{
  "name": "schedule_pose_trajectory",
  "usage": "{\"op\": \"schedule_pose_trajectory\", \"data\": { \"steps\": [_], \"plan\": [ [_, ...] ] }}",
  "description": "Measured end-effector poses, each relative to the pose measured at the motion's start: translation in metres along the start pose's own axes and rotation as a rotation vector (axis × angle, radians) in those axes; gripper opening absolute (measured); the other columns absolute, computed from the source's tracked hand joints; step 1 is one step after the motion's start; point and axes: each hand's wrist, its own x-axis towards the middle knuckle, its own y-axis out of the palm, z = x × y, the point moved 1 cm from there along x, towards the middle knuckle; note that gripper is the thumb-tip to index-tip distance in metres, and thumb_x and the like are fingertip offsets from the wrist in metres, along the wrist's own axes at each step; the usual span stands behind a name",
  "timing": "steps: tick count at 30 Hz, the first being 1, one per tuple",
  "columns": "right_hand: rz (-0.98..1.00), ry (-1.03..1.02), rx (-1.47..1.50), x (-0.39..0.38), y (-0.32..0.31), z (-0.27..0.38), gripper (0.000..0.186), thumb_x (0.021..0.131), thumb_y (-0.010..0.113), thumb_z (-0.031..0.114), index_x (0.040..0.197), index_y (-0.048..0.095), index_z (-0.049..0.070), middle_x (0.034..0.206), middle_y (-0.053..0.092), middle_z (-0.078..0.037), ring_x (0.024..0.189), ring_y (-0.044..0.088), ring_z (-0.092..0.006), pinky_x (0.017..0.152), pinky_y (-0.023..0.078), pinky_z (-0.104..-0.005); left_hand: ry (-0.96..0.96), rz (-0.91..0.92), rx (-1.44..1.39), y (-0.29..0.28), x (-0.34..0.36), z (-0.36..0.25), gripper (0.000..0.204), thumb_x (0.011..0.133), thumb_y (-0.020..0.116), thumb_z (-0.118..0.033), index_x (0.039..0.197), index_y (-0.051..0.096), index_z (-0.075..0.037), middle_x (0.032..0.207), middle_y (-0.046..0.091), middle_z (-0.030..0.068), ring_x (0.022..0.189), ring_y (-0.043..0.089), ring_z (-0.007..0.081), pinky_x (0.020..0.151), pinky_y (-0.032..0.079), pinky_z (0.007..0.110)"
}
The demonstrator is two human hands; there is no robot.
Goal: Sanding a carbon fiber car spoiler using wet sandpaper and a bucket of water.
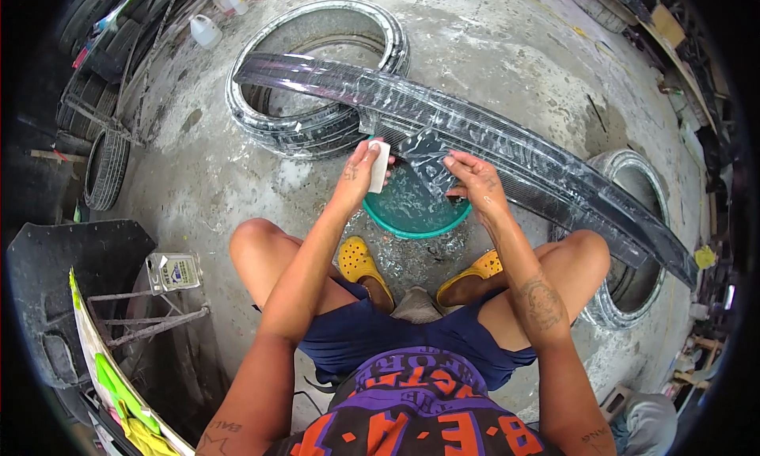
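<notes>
My left hand [358,175] is closed around a small white block [379,168] that looks like a sanding block. My right hand [477,179] pinches the edge of a wet black sheet [428,159], which looks like sandpaper. Both hands are above a round green basin [416,218] with cloudy water, apart from each other. Just beyond them lies a long, curved black car body panel [475,127] with a carbon-weave look, streaked with whitish residue. The panel's ends rest on two tires, and part of the basin is hidden beneath it.
One supporting tire [265,127] lies flat at the far left, the other [633,302] at the right. Plastic jugs [205,32] stand at the back. To my left are a dark panel [79,250], a metal can [173,273] and a metal frame [142,313]. The concrete floor is wet and stained.
</notes>
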Motion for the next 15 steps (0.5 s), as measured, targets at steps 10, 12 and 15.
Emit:
{"op": "schedule_pose_trajectory", "data": {
  "steps": [10, 12, 15],
  "plan": [
    [0.071, 0.012, 0.166, 0.003, 0.020, -0.018, 0.033, 0.101, 0.071, 0.018, 0.129, 0.063, 0.001, 0.105, 0.073, -0.003, 0.089, 0.070, -0.0093, 0.068, 0.065, -0.0301, 0.067, 0.101, -0.368, 0.043, 0.013, 0.003, 0.040, 0.109, 0.058, -0.034, 0.140, 0.056, -0.009, 0.122, 0.065, 0.0021, 0.108, 0.064, 0.0122, 0.090, 0.053, 0.029],
    [0.156, 0.005, 0.174, 0.003, 0.018, -0.019, 0.032, 0.101, 0.071, 0.016, 0.127, 0.064, 0.000, 0.105, 0.072, -0.002, 0.089, 0.068, -0.0091, 0.068, 0.066, -0.0304, 0.026, 0.067, -0.353, 0.044, 0.014, 0.002, 0.036, 0.110, 0.057, -0.028, 0.140, 0.058, -0.009, 0.120, 0.065, 0.0014, 0.107, 0.064, 0.0112, 0.090, 0.053, 0.028],
    [0.048, -0.086, 0.040, 0.006, 0.015, -0.013, 0.036, 0.101, 0.071, 0.013, 0.132, 0.064, -0.003, 0.109, 0.075, -0.006, 0.092, 0.071, -0.0107, 0.071, 0.065, -0.0295, 0.199, 0.042, -0.148, 0.042, 0.013, 0.000, 0.045, 0.109, 0.059, -0.033, 0.146, 0.052, -0.009, 0.118, 0.067, 0.0030, 0.096, 0.068, 0.0131, 0.077, 0.058, 0.030]
  ]
}}
